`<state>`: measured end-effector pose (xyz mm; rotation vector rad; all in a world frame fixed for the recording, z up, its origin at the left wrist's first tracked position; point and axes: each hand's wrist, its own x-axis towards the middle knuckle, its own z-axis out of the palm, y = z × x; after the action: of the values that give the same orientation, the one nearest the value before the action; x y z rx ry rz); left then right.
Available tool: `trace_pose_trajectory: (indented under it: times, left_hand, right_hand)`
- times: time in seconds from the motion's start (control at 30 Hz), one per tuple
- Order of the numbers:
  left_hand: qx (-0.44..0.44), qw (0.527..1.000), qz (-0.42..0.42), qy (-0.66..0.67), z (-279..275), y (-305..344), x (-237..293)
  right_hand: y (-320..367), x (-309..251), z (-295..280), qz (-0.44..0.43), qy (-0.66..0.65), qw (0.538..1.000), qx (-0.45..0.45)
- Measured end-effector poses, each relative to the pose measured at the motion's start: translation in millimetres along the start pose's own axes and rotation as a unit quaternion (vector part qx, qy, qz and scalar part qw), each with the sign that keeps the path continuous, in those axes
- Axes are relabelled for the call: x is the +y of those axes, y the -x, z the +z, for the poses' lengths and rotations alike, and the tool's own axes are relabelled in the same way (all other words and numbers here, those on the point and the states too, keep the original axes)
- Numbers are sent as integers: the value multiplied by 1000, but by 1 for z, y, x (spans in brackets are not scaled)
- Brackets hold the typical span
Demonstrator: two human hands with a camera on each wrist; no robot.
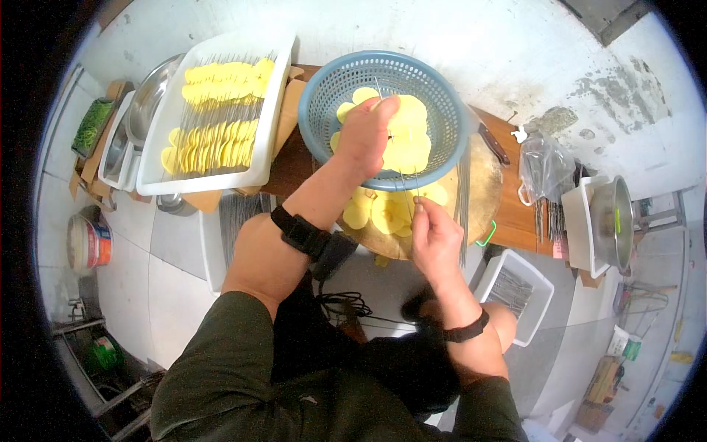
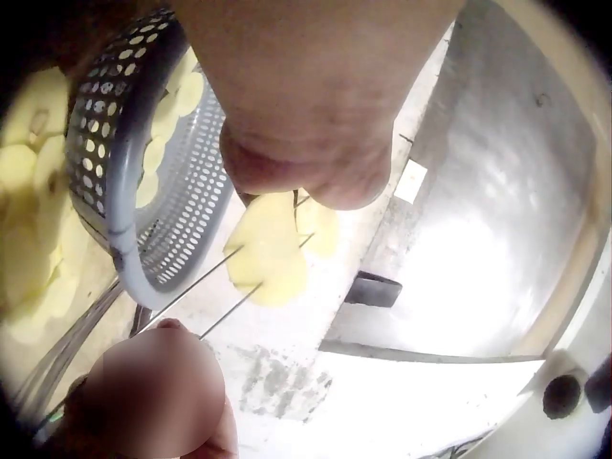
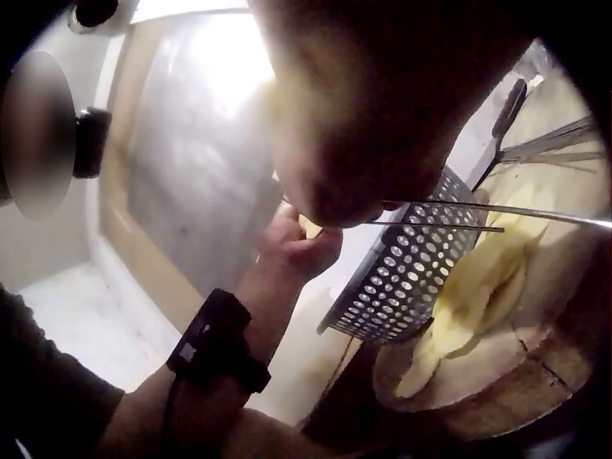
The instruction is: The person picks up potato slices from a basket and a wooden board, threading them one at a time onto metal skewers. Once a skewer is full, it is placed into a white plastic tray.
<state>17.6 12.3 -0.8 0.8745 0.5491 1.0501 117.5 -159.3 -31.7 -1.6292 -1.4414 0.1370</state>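
Note:
In the head view, the left hand [image 1: 362, 140] is over a blue-grey colander [image 1: 311, 121], fingers curled around thin yellow slices on metal skewers. Two skewers run through a slice [image 2: 268, 253] in the left wrist view, below the left hand [image 2: 306, 115]. Lower and to the right, the right hand [image 1: 437, 239] pinches the skewers' near ends between thumb and fingers. More yellow slices [image 1: 387, 214] lie on a round wooden board [image 1: 482, 184] in front of the colander. The right wrist view shows the right hand [image 3: 354, 134] dark and close, its fingertips partly hidden.
A white tray [image 1: 258, 175] of skewered yellow slices stands left of the colander. Bare skewers [image 1: 463, 199] and a knife [image 1: 493, 144] lie at the board's right. Farther right are a plastic bag [image 1: 545, 166] and a metal bowl [image 1: 613, 221]. A white bin [image 1: 541, 306] sits lower right.

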Motion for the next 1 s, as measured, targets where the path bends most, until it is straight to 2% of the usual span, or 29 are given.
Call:
trace_pose_trajectory:
  times: [0.07,0.13,0.27,0.4,0.47,0.5,0.53,0.57,0.6,0.63,0.67,0.7,0.73,0.77,0.8,0.87,1.0]
  left_hand:
    - [14,995,-46,91,3,1,1]
    - [17,995,-45,91,2,-1,-1]
    - [25,993,-44,104,2,-3,-4]
    - [25,995,-43,84,0,-1,-7]
    - [-4,991,73,-109,4,7,-8]
    - [-4,991,74,-109,5,7,-9]
    - [15,999,25,-35,7,6,-10]
    - [34,998,-23,38,8,4,-9]
    - [33,999,-21,37,6,3,-6]
    - [38,999,9,-28,4,3,-3]
    - [42,994,39,-91,3,3,0]
    - [43,994,40,-91,1,1,-2]
    - [30,984,121,-126,-2,0,-7]
    - [18,966,200,-160,-3,-1,-10]
    - [18,967,200,-160,-1,0,-8]
    - [53,998,-15,-18,6,4,-2]
    - [71,997,-13,19,10,5,-6]
  right_hand:
    - [0,-1,0,10,-3,1000,-3]
    - [0,-2,-2,56,-31,998,-26]
    - [-2,-2,-1,60,-32,997,-30]
    - [-2,2,2,99,-86,990,-41]
    - [-4,2,4,102,-106,988,-36]
    - [-4,2,4,138,-130,981,-50]
    - [-5,1,4,173,-154,971,-62]
    - [-6,0,2,172,-156,971,-61]
    - [-6,-1,-1,132,-113,984,-46]
    - [-5,-1,-3,92,-69,993,-32]
    - [-4,-1,-5,91,-70,993,-32]
    - [-3,0,-6,54,-36,998,-26]
    - [-2,1,-6,18,-1,1000,-19]
    - [-2,3,-5,17,-1,1000,-20]
    - [-1,6,-3,-1,19,1000,-13]
    - [0,8,-2,-16,40,999,-6]
    - [-5,1,-2,43,2,999,-26]
